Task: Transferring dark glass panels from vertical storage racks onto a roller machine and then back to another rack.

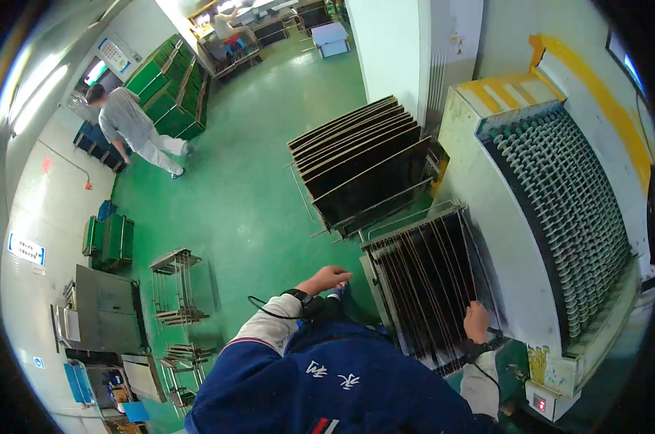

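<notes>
In front of me to the right stands a metal rack packed with thin dark panels on edge. My right hand is closed at the top edge of a panel near the rack's right side; its fingertips are partly hidden. My left hand is held in the air left of the rack, fingers loosely stretched and holding nothing. Both wrists wear dark bands with cords. Just beyond, a second rack holds several larger dark panels.
A machine with rows of grey rollers stands on the right. Bare metal racks stand left on the green floor. A person walks at the upper left beside green crates. Another person sits far back.
</notes>
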Motion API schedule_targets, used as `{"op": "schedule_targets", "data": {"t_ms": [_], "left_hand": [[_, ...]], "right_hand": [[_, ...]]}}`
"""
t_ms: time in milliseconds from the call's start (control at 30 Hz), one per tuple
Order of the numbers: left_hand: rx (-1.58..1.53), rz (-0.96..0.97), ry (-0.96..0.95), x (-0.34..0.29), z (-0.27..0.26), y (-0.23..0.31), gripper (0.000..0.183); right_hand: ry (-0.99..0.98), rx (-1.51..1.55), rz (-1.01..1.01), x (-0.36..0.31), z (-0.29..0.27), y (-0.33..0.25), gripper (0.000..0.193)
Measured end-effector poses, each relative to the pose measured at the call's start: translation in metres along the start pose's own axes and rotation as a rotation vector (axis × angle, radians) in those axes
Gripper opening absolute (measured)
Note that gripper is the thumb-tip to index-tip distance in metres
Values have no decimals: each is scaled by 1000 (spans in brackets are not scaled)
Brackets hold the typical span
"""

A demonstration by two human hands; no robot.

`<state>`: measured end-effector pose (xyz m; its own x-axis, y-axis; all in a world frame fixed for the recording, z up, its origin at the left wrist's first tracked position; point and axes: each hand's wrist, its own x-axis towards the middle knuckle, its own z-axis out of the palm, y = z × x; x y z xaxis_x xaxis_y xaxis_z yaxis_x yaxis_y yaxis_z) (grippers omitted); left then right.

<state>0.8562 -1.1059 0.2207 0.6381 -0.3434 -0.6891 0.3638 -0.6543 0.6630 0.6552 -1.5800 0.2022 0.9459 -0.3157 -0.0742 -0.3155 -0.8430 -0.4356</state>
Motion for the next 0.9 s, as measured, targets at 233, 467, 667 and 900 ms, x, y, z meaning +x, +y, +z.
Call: {"op": "schedule_targets", "data": {"t_ms": [233,467,667,900], "left_hand": [[-10,229,6,-1,14,71,45],[45,466,-240,-5,53,179,44],[15,543,-521,9,87,223,44],[-91,468,-876,46,130,268,54]], "right_hand": [[86,-82,-83,-11,-66,-38,15],[360,-62,-78,-32,-148,-61,16],[491,127,55,-29,-223,-99,17],[767,630,399,-8,-246,-85,19]]}}
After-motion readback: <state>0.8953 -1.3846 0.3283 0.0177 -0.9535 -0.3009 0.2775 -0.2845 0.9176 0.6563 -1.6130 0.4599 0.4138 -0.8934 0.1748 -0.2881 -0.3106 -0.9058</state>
